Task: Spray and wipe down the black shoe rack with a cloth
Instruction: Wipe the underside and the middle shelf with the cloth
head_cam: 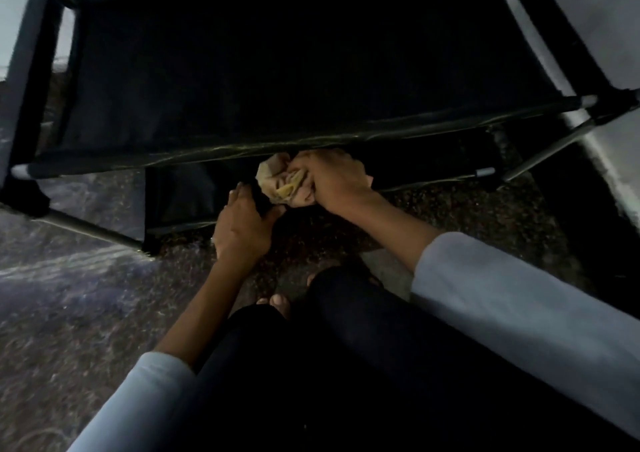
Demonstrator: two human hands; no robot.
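While the right hand point(332, 181) grips the cloth point(280, 183) — left hand point(242, 223) just beside, grasp unclear.

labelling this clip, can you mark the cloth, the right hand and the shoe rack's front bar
cloth point(277, 179), head view, on the bunched fabric left of the knuckles
right hand point(332, 181), head view, on the back of the hand
front bar point(207, 153), head view, on the upper shelf's front edge

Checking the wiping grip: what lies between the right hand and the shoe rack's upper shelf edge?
The head view shows the bunched cloth, gripped by the right hand just under the black shoe rack shelf edge.
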